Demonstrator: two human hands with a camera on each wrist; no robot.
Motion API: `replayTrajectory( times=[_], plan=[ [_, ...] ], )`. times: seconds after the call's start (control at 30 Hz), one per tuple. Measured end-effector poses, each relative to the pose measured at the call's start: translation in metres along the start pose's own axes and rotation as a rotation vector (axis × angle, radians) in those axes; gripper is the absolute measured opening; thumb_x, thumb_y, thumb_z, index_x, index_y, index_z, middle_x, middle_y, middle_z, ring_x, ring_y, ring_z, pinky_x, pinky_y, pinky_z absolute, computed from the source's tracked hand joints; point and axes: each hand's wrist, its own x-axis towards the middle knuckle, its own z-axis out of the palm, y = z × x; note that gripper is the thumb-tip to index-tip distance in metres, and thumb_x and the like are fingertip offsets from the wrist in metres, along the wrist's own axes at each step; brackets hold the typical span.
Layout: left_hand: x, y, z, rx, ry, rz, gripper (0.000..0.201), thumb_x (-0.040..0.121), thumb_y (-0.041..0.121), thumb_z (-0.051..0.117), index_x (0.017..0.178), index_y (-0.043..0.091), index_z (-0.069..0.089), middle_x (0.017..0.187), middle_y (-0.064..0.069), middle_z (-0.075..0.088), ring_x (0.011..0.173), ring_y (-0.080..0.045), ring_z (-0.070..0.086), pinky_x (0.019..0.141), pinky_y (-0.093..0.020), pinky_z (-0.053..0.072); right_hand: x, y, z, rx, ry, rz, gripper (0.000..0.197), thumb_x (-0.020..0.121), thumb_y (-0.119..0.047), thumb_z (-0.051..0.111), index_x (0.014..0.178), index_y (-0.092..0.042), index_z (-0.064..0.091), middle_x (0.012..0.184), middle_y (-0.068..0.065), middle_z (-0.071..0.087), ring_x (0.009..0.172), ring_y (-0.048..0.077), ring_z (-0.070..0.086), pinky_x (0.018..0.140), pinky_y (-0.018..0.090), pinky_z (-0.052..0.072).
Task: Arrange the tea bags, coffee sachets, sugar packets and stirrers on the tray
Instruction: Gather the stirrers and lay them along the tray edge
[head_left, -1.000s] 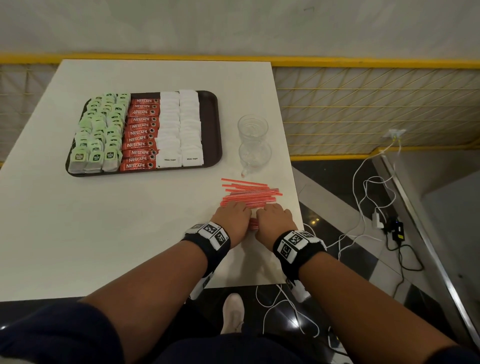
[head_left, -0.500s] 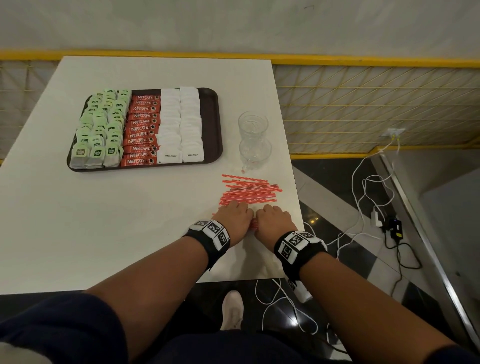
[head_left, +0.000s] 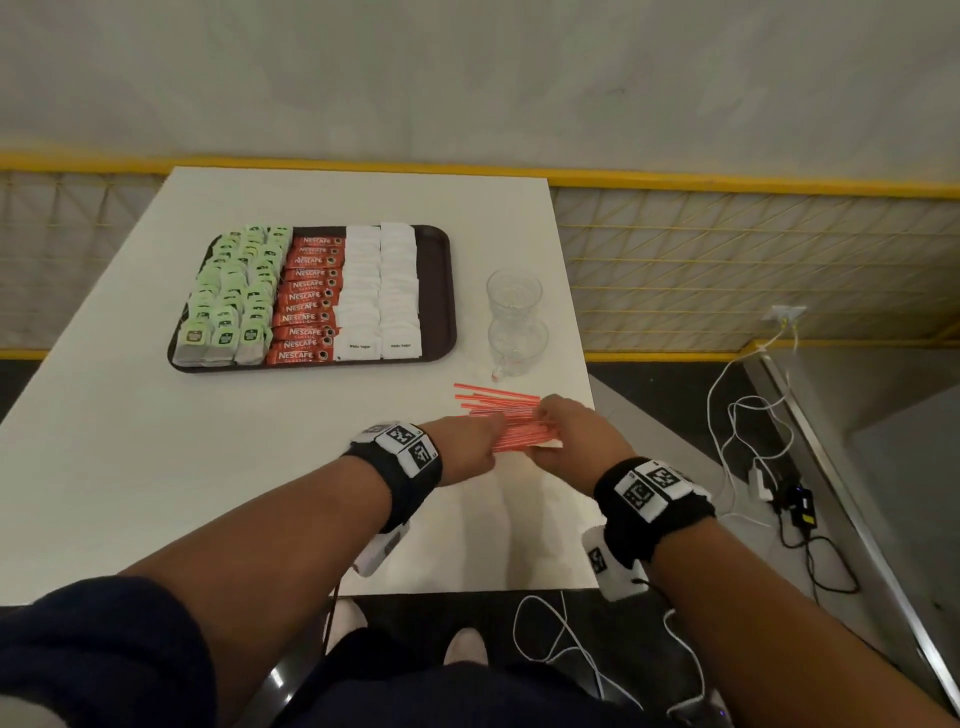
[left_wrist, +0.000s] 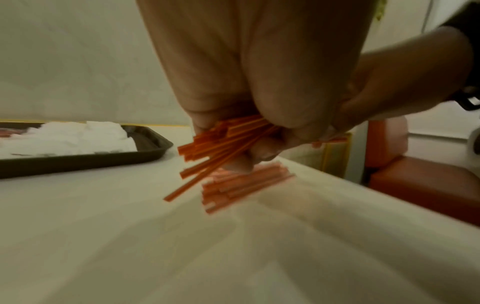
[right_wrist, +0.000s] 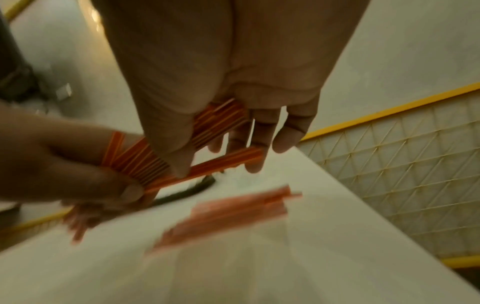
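- Stirrers (head_left: 511, 423): I log a bundle of thin orange-red sticks, lifted just above the table near its right edge, held between both hands. In the left wrist view their ends fan out unevenly (left_wrist: 207, 152); the right wrist view shows them side by side (right_wrist: 145, 162).
- Left hand (head_left: 470, 449): my fingers curl round the left end of the bundle, thumb on the near side; grip firm.
- Right hand (head_left: 576, 441): thumb and fingers pinch the right end of the same bundle; the fingers (right_wrist: 255, 144) hang fairly straight behind the sticks.
- Reflection: a blurred orange patch on the glossy table directly under the bundle, seen in both wrist views; I cannot tell whether any loose sticks lie there.
- Tray (head_left: 439, 291): dark, rectangular, on the far left part of the table, well apart from the hands. A bare strip remains along its right side.
- Tea bags (head_left: 234, 296): green-tagged, in rows at the tray's left.
- Coffee sachets (head_left: 309, 299): red, one column in the middle.
- Sugar packets (head_left: 382, 291): white, two columns right of the sachets.
- Glass cups (head_left: 514, 322): two, clear, just right of the tray, beyond the bundle.
- Table (head_left: 182, 493): white, square.
- Railing (head_left: 753, 184): yellow, behind the table.
- Cables (head_left: 748, 415): white and black, on the floor at right.
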Motion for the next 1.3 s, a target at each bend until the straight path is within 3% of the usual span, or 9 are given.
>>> replayTrajectory(
  times=[0.1, 0.37, 0.47, 0.57, 0.67, 0.77, 0.93, 1.17, 1.3],
  plan=[
    [-0.012, -0.01, -0.037, -0.132, 0.122, -0.011, 0.018, 0.098, 0.02, 0.051, 0.104, 0.008, 0.039, 0.088, -0.009, 0.056, 0.079, -0.029, 0.055, 0.064, -0.031, 0.036, -0.002, -0.004, -0.037, 0.317, 0.148, 0.09, 0.087, 0.068, -0.051, 0.082, 0.14, -0.029, 0.037, 0.118, -0.011, 0.05, 0.1, 0.008, 0.056, 0.087, 0.03, 0.049],
    [-0.049, -0.005, -0.104, -0.5, 0.392, 0.012, 0.02, 0.101, 0.031, 0.048, 0.104, 0.011, 0.047, 0.079, -0.003, 0.054, 0.063, -0.015, 0.049, 0.059, -0.034, 0.047, 0.018, -0.086, -0.08, 0.688, -0.021, -0.051, 0.053, 0.075, -0.064, 0.064, 0.109, -0.024, 0.06, 0.078, -0.001, 0.052, 0.061, 0.011, 0.051, 0.058, 0.028, 0.04],
    [-0.064, 0.005, -0.116, -0.565, 0.381, 0.091, 0.016, 0.1, 0.033, 0.053, 0.112, 0.023, 0.051, 0.065, 0.012, 0.056, 0.052, -0.001, 0.048, 0.054, -0.018, 0.043, 0.027, -0.13, -0.082, 0.833, 0.012, -0.131, 0.049, 0.073, -0.056, 0.068, 0.101, -0.016, 0.064, 0.073, 0.001, 0.056, 0.055, 0.009, 0.046, 0.052, 0.024, 0.037],
    [-0.078, -0.001, -0.126, -0.6, 0.373, 0.083, 0.046, 0.094, 0.024, 0.061, 0.136, 0.028, 0.043, 0.067, 0.003, 0.055, 0.054, -0.01, 0.048, 0.051, -0.023, 0.045, 0.036, -0.16, -0.085, 0.798, 0.123, -0.195, 0.034, 0.08, -0.039, 0.075, 0.096, -0.009, 0.068, 0.073, -0.003, 0.068, 0.069, 0.009, 0.065, 0.064, 0.024, 0.052],
    [-0.088, -0.019, -0.139, -0.647, 0.36, 0.038, 0.025, 0.088, 0.018, 0.065, 0.112, 0.014, 0.061, 0.073, -0.01, 0.057, 0.06, -0.018, 0.051, 0.057, -0.03, 0.047, 0.042, -0.183, -0.084, 0.754, 0.178, -0.228, 0.023, 0.086, -0.028, 0.072, 0.087, -0.005, 0.066, 0.069, -0.002, 0.067, 0.066, 0.007, 0.066, 0.062, 0.019, 0.051],
    [-0.101, -0.031, -0.149, -0.718, 0.339, 0.05, 0.019, 0.087, 0.013, 0.067, 0.104, 0.004, 0.066, 0.068, -0.008, 0.059, 0.055, -0.014, 0.052, 0.055, -0.024, 0.047, 0.046, -0.205, -0.082, 0.745, 0.228, -0.232, 0.026, 0.088, -0.023, 0.069, 0.083, 0.002, 0.065, 0.07, 0.012, 0.067, 0.063, 0.017, 0.066, 0.063, 0.032, 0.056],
    [-0.118, -0.054, -0.163, -0.805, 0.28, 0.085, 0.008, 0.087, 0.007, 0.068, 0.087, 0.014, 0.065, 0.057, 0.002, 0.054, 0.048, -0.008, 0.049, 0.053, -0.021, 0.045, 0.056, -0.235, -0.078, 0.819, 0.236, -0.203, 0.025, 0.089, -0.015, 0.066, 0.085, 0.009, 0.064, 0.072, 0.019, 0.066, 0.065, 0.025, 0.064, 0.071, 0.045, 0.057],
    [-0.123, -0.081, -0.164, -0.907, 0.207, 0.135, 0.006, 0.086, 0.011, 0.069, 0.085, 0.017, 0.066, 0.057, -0.008, 0.054, 0.049, -0.013, 0.049, 0.063, -0.029, 0.049, 0.058, -0.258, -0.07, 0.832, 0.288, -0.168, 0.026, 0.09, -0.016, 0.064, 0.081, 0.008, 0.062, 0.062, 0.011, 0.063, 0.058, 0.024, 0.063, 0.061, 0.038, 0.055],
    [-0.127, -0.095, -0.159, -1.055, 0.168, 0.145, 0.018, 0.09, 0.015, 0.068, 0.075, 0.025, 0.068, 0.056, 0.0, 0.048, 0.047, -0.011, 0.042, 0.051, -0.024, 0.041, 0.058, -0.265, -0.066, 0.894, 0.321, -0.15, 0.026, 0.093, -0.013, 0.061, 0.071, -0.001, 0.056, 0.046, 0.001, 0.053, 0.04, 0.015, 0.05, 0.049, 0.027, 0.046]
  ],
)
